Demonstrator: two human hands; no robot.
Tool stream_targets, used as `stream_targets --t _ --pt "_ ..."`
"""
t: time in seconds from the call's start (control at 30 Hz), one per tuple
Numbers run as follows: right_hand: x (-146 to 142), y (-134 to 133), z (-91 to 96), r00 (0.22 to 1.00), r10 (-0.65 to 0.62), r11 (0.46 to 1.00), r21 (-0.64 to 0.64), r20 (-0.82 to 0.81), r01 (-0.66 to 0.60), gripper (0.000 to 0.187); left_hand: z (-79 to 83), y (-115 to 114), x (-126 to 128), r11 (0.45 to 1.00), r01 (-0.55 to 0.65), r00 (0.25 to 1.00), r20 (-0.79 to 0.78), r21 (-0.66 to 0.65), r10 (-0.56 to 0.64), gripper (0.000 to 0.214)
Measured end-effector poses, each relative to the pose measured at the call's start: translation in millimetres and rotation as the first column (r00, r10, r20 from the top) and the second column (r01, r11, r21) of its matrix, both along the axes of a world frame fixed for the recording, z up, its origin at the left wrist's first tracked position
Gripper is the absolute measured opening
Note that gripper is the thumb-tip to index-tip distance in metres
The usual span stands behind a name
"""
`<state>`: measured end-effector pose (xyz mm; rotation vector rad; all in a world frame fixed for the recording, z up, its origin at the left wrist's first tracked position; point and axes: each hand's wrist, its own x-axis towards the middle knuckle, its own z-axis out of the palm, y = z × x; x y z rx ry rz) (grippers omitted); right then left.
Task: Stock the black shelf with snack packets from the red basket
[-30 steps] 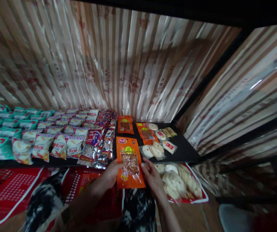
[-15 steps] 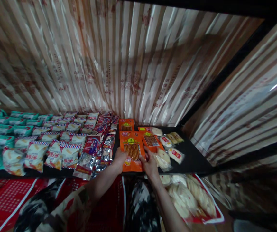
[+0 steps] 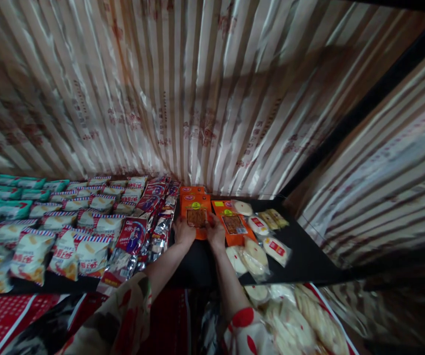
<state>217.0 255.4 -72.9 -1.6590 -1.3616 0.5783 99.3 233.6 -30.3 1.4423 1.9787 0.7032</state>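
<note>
Both hands hold an orange snack packet (image 3: 196, 213) with a clear window showing brown sticks, near the back of a black shelf (image 3: 301, 251). My left hand (image 3: 184, 230) grips its lower left corner and my right hand (image 3: 215, 232) grips its lower right corner. The packet lies over another orange packet (image 3: 192, 190) behind it. A third orange packet (image 3: 233, 223) lies just to the right.
Rows of white, red and teal snack bags (image 3: 66, 224) fill the shelf's left part. Clear packs of round crackers (image 3: 254, 251) lie on the right. A red tray of crackers (image 3: 301, 320) sits below. A striped foil curtain (image 3: 197, 98) hangs behind.
Both hands carried the orange packet from the shelf's front edge back toward the rear, onto the packet lying there. The view tilted forward over the shelf.
</note>
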Motion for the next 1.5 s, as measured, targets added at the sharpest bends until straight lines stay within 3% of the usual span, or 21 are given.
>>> stream_targets --t 0.4,1.0,1.5 --pt "-5 11 -5.2 0.950 -0.023 0.995 -0.088 0.312 0.053 0.033 -5.4 8 5 1.000 0.006 0.996 -0.086 0.005 -0.006 0.027" --pt "-8 23 -9.9 0.952 0.004 0.999 0.030 0.305 -0.014 0.034 -3.0 27 8 0.999 0.000 0.997 -0.073 -0.042 -0.003 0.035" --pt "-14 17 -7.1 0.853 -0.011 1.000 -0.013 0.522 0.021 0.032 -6.5 26 13 0.999 -0.036 0.999 -0.036 -0.027 0.035 0.032"
